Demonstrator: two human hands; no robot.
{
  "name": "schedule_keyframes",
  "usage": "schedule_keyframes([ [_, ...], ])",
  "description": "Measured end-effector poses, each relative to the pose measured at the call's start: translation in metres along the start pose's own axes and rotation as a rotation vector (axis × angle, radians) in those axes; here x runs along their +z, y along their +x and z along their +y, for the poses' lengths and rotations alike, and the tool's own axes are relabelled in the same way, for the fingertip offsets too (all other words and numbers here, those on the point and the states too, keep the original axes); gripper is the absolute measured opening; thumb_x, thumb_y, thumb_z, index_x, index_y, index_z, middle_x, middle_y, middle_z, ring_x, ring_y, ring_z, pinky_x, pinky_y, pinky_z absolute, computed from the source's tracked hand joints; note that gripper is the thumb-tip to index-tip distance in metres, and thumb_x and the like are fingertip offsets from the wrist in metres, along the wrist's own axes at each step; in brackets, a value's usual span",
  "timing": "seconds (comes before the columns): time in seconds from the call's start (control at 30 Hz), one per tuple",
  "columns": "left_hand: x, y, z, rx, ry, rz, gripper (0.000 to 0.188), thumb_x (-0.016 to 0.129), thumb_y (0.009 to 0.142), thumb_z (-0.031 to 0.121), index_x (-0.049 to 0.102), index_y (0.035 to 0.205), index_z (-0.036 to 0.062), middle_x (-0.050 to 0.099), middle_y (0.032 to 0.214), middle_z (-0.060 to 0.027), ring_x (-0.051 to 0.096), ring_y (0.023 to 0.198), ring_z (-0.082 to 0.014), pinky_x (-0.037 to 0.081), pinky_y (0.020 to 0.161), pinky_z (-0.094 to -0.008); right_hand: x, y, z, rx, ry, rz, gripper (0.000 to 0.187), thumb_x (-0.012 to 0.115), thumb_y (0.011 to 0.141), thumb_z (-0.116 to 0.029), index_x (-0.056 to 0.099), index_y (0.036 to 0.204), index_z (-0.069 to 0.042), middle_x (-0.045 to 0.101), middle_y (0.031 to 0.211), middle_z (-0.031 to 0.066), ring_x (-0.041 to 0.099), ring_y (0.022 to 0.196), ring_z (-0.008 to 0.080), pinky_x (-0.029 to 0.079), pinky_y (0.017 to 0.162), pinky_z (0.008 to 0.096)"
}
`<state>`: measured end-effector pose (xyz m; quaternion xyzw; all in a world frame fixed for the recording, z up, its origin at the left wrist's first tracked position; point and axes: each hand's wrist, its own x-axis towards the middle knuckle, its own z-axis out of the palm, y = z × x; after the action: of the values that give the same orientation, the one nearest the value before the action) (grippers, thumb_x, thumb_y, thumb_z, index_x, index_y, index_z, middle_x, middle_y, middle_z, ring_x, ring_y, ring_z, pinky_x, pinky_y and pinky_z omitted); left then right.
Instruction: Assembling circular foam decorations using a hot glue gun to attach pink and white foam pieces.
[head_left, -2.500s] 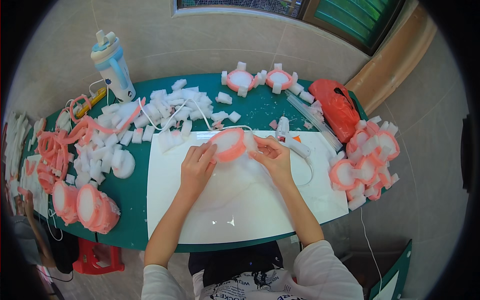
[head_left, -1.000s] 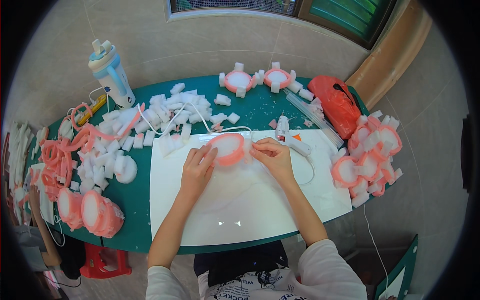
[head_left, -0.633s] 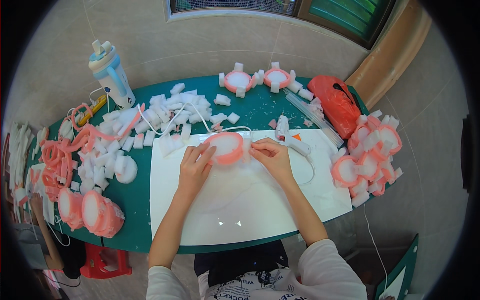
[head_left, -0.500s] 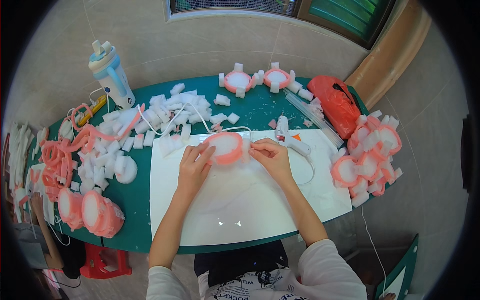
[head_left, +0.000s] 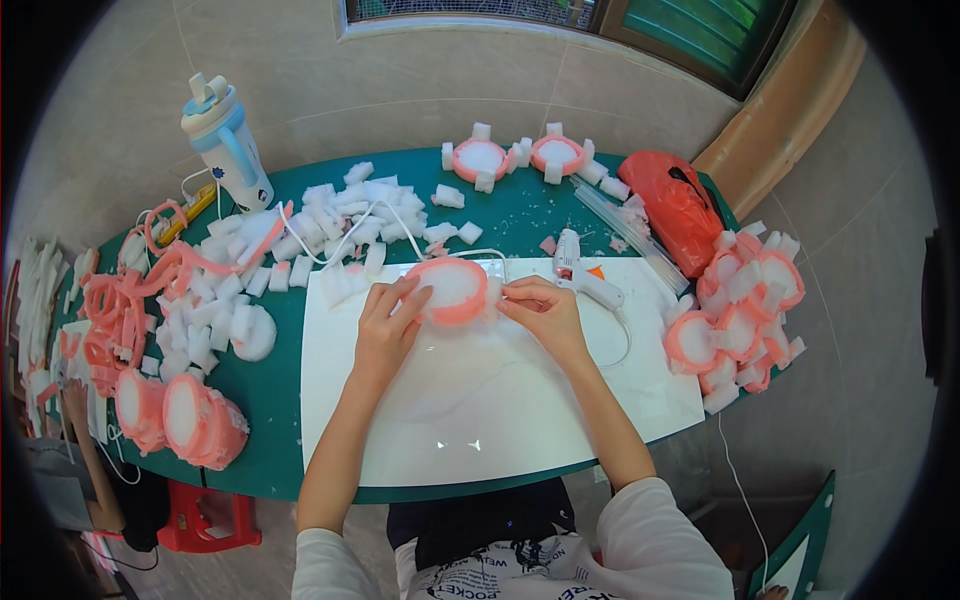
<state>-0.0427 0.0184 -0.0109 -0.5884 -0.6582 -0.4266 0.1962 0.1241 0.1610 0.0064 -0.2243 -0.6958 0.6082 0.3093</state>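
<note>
Over the white board, my left hand (head_left: 387,328) grips the left edge of a round white foam disc (head_left: 445,285) with a pink foam rim. At the rim's right side, a small white foam block (head_left: 493,291) is pinched by the fingertips of my right hand (head_left: 546,312). The block touches the pink rim; the fingers partly cover it. Just beyond my right hand, a white glue gun (head_left: 597,288) lies with its nozzle pointing away from me.
Loose white foam blocks (head_left: 340,215) and pink foam strips (head_left: 115,310) cover the table's left. Stacked pink-rimmed discs (head_left: 205,425) stand nearer. Finished-looking rings with blocks (head_left: 740,325) pile up right, by a red plastic bag (head_left: 665,205). A bottle (head_left: 228,150) stands back left. Another person's arm (head_left: 85,440) shows far left.
The view has shifted slightly. Both hands keep their grip on the disc and the block, with barely any movement.
</note>
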Motion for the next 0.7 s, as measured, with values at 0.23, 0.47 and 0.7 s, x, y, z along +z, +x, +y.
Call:
schedule_keyframes([
  [0.23,0.0002,-0.0006,-0.0001,0.011,-0.001,0.019,0.041,0.061,0.055,-0.009,0.062,0.092,0.0065,0.058,0.097,-0.0069,0.051,0.080,-0.0236,0.047,0.072,-0.0316,0.0007,0.0000,0.0055,-0.023,0.014,0.001,0.018,0.068,0.069,-0.001,0.064,0.087,0.003,0.060,0.091,0.0077,0.059,0.078,0.0116,0.047,0.068,0.0207],
  [0.47,0.0010,-0.0006,0.0012,0.001,-0.007,0.006,0.041,0.061,0.054,-0.010,0.062,0.092,0.0062,0.058,0.097,-0.0067,0.051,0.081,-0.0238,0.047,0.074,-0.0314,0.0005,-0.0004,0.0007,-0.024,-0.055,0.004,0.020,0.068,0.069,-0.001,0.064,0.088,0.004,0.060,0.090,0.0088,0.059,0.078,0.0123,0.048,0.068,0.0209],
  [0.7,0.0020,0.0002,0.0027,-0.040,0.003,0.028,0.040,0.061,0.054,-0.009,0.062,0.092,0.0060,0.058,0.096,-0.0069,0.051,0.081,-0.0238,0.047,0.074,-0.0315,0.0043,-0.0007,0.0041,-0.044,-0.044,0.024,0.021,0.068,0.069,-0.001,0.064,0.089,0.003,0.060,0.091,0.0090,0.059,0.078,0.0123,0.049,0.068,0.0209],
])
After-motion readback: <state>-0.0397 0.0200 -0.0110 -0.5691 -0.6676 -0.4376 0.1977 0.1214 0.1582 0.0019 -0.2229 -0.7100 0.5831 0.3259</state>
